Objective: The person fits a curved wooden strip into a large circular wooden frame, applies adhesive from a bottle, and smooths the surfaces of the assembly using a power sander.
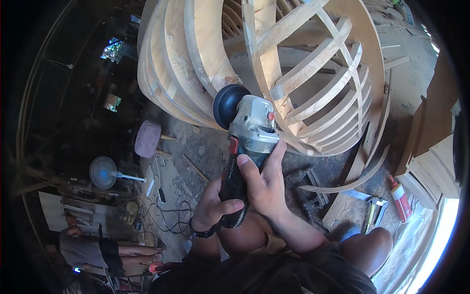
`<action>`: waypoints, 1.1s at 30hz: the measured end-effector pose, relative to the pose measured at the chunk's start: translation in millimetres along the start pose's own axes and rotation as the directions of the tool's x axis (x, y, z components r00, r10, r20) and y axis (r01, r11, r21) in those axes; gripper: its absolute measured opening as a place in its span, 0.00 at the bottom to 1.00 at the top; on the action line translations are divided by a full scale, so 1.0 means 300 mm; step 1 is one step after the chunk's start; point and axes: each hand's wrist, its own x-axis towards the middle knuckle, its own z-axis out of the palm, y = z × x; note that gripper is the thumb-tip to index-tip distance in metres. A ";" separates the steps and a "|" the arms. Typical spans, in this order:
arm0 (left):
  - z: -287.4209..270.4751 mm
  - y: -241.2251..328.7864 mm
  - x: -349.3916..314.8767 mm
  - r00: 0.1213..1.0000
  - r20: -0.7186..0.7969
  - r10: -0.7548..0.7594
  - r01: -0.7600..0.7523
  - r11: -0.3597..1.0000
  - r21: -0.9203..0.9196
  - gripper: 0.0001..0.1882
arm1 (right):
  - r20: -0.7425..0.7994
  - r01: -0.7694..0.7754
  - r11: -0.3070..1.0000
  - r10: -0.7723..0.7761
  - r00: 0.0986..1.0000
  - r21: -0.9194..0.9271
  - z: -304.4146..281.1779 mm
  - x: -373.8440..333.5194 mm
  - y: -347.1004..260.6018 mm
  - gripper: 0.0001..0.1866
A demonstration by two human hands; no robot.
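Observation:
Both hands grip an angle grinder (252,130) with a grey metal head and a dark body. My left hand (214,208) wraps the rear of the body, a dark band on its wrist. Higher up, my right hand (267,183) closes round the body just below the head, its thumb lying on top. A round black disc pad (230,105) on the grinder faces a curved wooden frame (203,46) of pale ribs and slats. The pad overlaps a rib's lower end; whether it touches the wood I cannot tell.
Wood strips (360,166) and a clamp (313,188) lie on the floor to the right, near a red-and-white bottle (400,201) and a hammer (370,215). Leftward are a stool (148,139), a fan (104,172), tangled cords (171,210) and another person (90,247).

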 end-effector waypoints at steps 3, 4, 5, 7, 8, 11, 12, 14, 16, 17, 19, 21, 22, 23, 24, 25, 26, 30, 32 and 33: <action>0.006 -0.014 -0.009 1.000 -0.006 -0.024 0.025 1.000 0.016 0.37 | 0.003 0.000 1.000 0.000 1.000 0.011 -0.005 -0.022 -0.002 0.44; 0.008 -0.020 -0.011 0.999 -0.014 -0.030 0.030 0.999 0.023 0.38 | 0.000 0.029 0.999 -0.029 1.000 -0.033 -0.011 -0.031 0.014 0.44; 0.007 -0.024 -0.014 0.999 -0.023 -0.035 0.036 0.999 0.030 0.38 | -0.003 0.045 0.999 -0.046 0.999 -0.030 -0.014 -0.028 0.023 0.44; -0.001 -0.024 -0.012 0.999 -0.029 -0.032 0.034 0.998 0.044 0.39 | -0.005 0.074 0.997 -0.074 0.997 -0.024 -0.009 -0.026 0.029 0.44; -0.008 -0.020 -0.009 0.999 -0.027 -0.024 0.026 0.998 0.051 0.39 | 0.001 0.075 0.997 -0.075 0.997 0.014 -0.005 -0.018 0.018 0.44; -0.028 0.003 -0.004 0.999 -0.030 -0.010 0.012 0.998 0.059 0.39 | -0.023 0.089 0.996 -0.089 0.996 0.017 0.018 0.001 -0.005 0.44; -0.032 0.012 -0.006 0.999 -0.033 -0.007 0.009 0.998 0.060 0.39 | -0.022 0.080 0.997 -0.080 0.997 0.017 0.023 0.003 -0.020 0.45; -0.040 0.029 -0.011 0.999 -0.048 -0.005 0.008 0.998 0.060 0.38 | -0.014 0.088 0.995 -0.087 0.996 0.047 0.035 0.012 -0.027 0.45; -0.042 0.042 -0.011 0.998 -0.056 -0.010 0.013 0.998 0.057 0.38 | -0.007 0.089 0.993 -0.089 0.996 0.078 0.042 0.021 -0.035 0.45; -0.039 0.053 -0.010 0.998 -0.057 -0.016 0.019 0.998 0.054 0.38 | -0.004 0.087 0.992 -0.087 0.996 0.094 0.043 0.025 -0.043 0.45; -0.040 0.069 -0.009 0.998 -0.059 -0.028 0.031 0.998 0.047 0.37 | -0.002 0.081 0.990 -0.081 0.997 0.111 0.049 0.032 -0.051 0.45; -0.048 0.082 -0.011 0.997 -0.060 -0.042 0.044 0.998 0.038 0.37 | -0.003 0.073 0.991 -0.074 0.997 0.115 0.057 0.038 -0.055 0.45; -0.051 0.084 -0.012 0.998 -0.057 -0.041 0.044 0.998 0.046 0.37 | -0.004 0.069 0.991 -0.069 0.998 0.112 0.058 0.039 -0.058 0.45; -0.054 0.087 -0.012 0.998 -0.054 -0.041 0.044 0.998 0.055 0.37 | -0.006 0.065 0.992 -0.065 0.998 0.110 0.060 0.041 -0.062 0.45; -0.055 0.091 -0.012 0.998 -0.050 -0.040 0.043 0.997 0.064 0.37 | -0.009 0.062 0.992 -0.062 0.998 0.108 0.062 0.042 -0.066 0.45; -0.054 0.090 -0.009 0.998 -0.045 -0.043 0.046 0.997 0.061 0.37 | -0.013 0.066 0.992 -0.065 0.998 0.108 0.060 0.042 -0.063 0.45; -0.051 0.089 -0.007 0.998 -0.039 -0.045 0.048 0.997 0.058 0.37 | -0.018 0.072 0.992 -0.070 0.997 0.107 0.058 0.042 -0.058 0.45; -0.029 0.076 -0.007 0.999 -0.040 -0.028 0.030 0.998 0.047 0.38 | -0.022 0.042 0.986 -0.039 0.999 0.159 0.051 0.022 -0.055 0.45; -0.028 0.062 -0.012 0.998 -0.032 -0.052 0.053 0.998 0.046 0.39 | -0.031 0.042 0.989 -0.038 0.999 0.144 0.043 0.011 -0.036 0.45; -0.030 0.053 -0.015 0.998 -0.028 -0.064 0.065 0.997 0.045 0.39 | -0.035 0.041 0.990 -0.037 0.999 0.137 0.039 0.004 -0.026 0.45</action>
